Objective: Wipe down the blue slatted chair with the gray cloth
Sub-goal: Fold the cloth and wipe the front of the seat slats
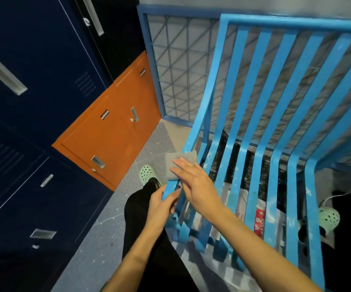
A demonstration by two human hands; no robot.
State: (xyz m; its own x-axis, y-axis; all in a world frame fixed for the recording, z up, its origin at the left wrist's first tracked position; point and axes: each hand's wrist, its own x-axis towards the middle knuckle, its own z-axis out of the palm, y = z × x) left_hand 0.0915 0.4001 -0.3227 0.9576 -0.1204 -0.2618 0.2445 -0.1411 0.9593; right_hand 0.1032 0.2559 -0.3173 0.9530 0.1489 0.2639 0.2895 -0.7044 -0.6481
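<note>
Blue slatted chair (292, 186) stands just ahead of you and to your right, its back in front of a blue-framed wire mesh panel (181, 70). Beneath the seat slats you can see a crumpled black plastic bag (244, 161) and a white bag with red print (259, 222); both lie under the seat, not on it. A white cable (339, 196) trails across the floor at the far right. Your mint-green clogs show on either side of the chair, the left clog (148, 172) beside the chair's left edge, the right clog (328, 218) past its right edge, and your black trouser leg (138, 211) runs down just left of the seat.

The gray cloth (188, 155) lies folded on the chair's outermost left slat, near where the seat bends up into the back. Your right hand (197, 188) reaches across the seat with its fingers straight and flat, pressing the cloth against that slat. Your left hand (160, 207) sits lower on the same slat, near the seat's front edge, thumb on top and fingers curled under, gripping it. The two hands are close together, almost touching.

The floor (107, 228) is speckled gray tile. Navy lockers (33, 91) fill the left side, and orange lockers (111, 133) stand in the corner next to the mesh panel.
</note>
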